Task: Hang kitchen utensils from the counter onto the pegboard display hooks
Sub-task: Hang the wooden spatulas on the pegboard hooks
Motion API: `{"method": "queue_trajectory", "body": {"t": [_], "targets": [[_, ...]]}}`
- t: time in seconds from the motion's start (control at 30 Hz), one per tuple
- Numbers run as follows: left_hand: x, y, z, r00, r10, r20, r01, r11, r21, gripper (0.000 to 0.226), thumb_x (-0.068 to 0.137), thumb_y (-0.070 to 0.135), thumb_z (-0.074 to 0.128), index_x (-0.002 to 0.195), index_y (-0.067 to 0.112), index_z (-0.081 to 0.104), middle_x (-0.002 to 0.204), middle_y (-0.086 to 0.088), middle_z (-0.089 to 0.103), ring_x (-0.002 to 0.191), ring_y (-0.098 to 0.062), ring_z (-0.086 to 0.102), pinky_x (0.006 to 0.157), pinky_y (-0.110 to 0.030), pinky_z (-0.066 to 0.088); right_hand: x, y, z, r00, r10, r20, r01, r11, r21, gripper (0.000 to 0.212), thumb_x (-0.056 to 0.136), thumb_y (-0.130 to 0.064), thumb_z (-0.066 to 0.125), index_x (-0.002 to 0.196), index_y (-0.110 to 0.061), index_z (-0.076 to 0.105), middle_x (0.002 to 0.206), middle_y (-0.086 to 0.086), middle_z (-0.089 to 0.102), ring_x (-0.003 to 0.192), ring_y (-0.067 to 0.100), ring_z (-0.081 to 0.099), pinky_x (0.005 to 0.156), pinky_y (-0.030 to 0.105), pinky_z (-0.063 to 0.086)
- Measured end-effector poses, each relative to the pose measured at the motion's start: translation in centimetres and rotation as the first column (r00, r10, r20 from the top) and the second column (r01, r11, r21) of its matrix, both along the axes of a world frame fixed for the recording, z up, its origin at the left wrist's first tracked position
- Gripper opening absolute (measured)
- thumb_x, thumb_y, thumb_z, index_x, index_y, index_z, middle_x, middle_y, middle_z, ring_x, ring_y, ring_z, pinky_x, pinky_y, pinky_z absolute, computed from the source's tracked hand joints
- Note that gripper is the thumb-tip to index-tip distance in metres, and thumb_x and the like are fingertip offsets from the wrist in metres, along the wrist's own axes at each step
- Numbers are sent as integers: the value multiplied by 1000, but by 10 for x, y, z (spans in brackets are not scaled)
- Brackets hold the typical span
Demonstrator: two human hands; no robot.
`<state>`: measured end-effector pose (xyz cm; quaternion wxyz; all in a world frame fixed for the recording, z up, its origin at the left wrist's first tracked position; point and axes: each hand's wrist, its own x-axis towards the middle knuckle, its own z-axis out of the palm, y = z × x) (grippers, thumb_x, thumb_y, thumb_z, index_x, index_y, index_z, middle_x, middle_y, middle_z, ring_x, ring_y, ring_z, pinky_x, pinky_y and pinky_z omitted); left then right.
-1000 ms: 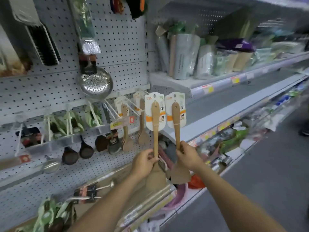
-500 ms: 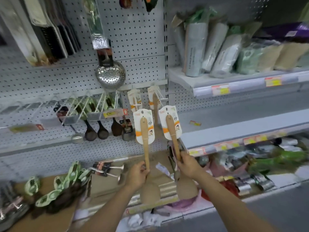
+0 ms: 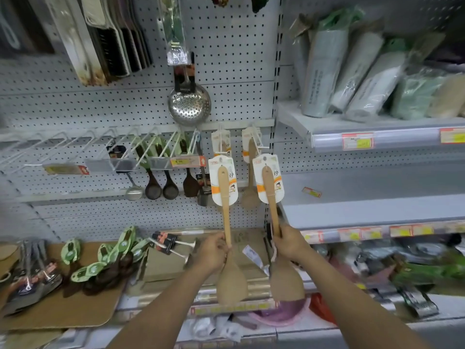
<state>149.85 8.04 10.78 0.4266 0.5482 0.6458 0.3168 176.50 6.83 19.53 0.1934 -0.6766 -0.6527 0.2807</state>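
Before the white pegboard, 2 hands each hold up a wooden spatula by its handle, blade down and carded end up. Fingers of the left hand are curled round the handle of the left spatula, whose blade hangs just below the fist. Likewise clamped, the right hand grips the right spatula, which tilts slightly with its top leaning left. Both white-and-orange cards sit level with each other, just in front of 2 hanging spatulas on the pegboard hooks; whether either card touches a hook cannot be told.

To the left on the same row hang dark wooden spoons and a small metal ladle behind a price rail. Above them hangs a perforated steel skimmer. Below, on the desk, lies a heap of green-carded dark utensils beside packaged metal tools. Shelves to the right carry wrapped rolls.
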Motion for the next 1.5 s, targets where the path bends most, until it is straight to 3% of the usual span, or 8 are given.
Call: {"method": "queue_trajectory", "body": {"t": [0.17, 0.37, 0.73, 1.0, 1.13, 1.23, 1.37, 1.5], "targets": [[9, -10, 22, 999, 39, 3, -39, 999, -11, 25, 91, 10, 69, 85, 34, 70, 78, 1, 75, 81, -28, 74, 74, -52, 63, 0, 16, -5, 999, 29, 15, -29, 1000, 5, 8, 98, -20, 54, 102, -15, 58, 98, 8, 66, 92, 28, 64, 76, 33, 49], [-18, 33, -30, 999, -18, -37, 17, 999, -29, 21, 82, 42, 68, 103, 40, 71, 87, 10, 76, 88, -24, 75, 73, -53, 63, -6, 35, -11, 999, 31, 16, -30, 999, -13, 10, 100, -21, 53, 105, -12, 57, 99, 9, 66, 92, 26, 64, 82, 40, 55], [-7, 81, 34, 999, 46, -2, -46, 998, -46, 27, 95, 6, 62, 85, 29, 71, 89, -5, 73, 92, -35, 71, 81, -54, 60, -24, 106, -3, 998, 54, 10, -54, 998, -29, 12, 103, -24, 48, 100, -13, 53, 96, 10, 64, 90, 30, 64, 84, 46, 56], [-8, 170, 45, 984, -1, -179, -6, 999, -37, 20, 99, 21, 53, 108, 36, 63, 91, -2, 70, 85, -25, 68, 77, -45, 59, -37, 201, -28, 996, 91, -16, -91, 995, -41, 25, 103, -23, 43, 123, -15, 56, 91, 4, 61, 87, 25, 64, 75, 38, 55], [-7, 209, 37, 969, -33, -246, 17, 998, -67, 20, 96, 14, 52, 102, 30, 63, 92, 1, 66, 87, -24, 63, 78, -42, 57, -45, 227, -36, 999, 47, 2, -47, 998, -39, 14, 99, -18, 47, 98, -16, 60, 85, -2, 58, 83, 21, 58, 72, 29, 41], [-6, 223, 31, 965, -6, -264, -24, 994, -111, 18, 99, 19, 56, 112, 22, 67, 103, -4, 66, 90, -22, 63, 82, -36, 56, -49, 236, -41, 1000, 23, 10, -23, 999, -32, 26, 95, -11, 51, 72, -25, 48, 75, -7, 53, 82, 22, 57, 73, 30, 39], [-8, 219, 30, 933, -45, -358, -7, 989, -145, 29, 97, 21, 54, 124, 27, 63, 115, -5, 67, 95, -25, 67, 79, -34, 56, -39, 227, -45, 995, 72, 66, -67, 995, -80, 6, 99, -17, 56, 100, -19, 61, 103, 1, 65, 95, 17, 54, 78, 24, 39], [-9, 194, 43, 911, -76, -406, 26, 991, -129, 30, 93, 18, 53, 114, 36, 65, 115, -1, 67, 87, -20, 67, 69, -29, 52, -35, 211, -36, 970, 175, 168, -163, 983, -81, 22, 101, -15, 48, 118, -19, 61, 116, 5, 65, 97, 19, 58, 72, 26, 49]]}}
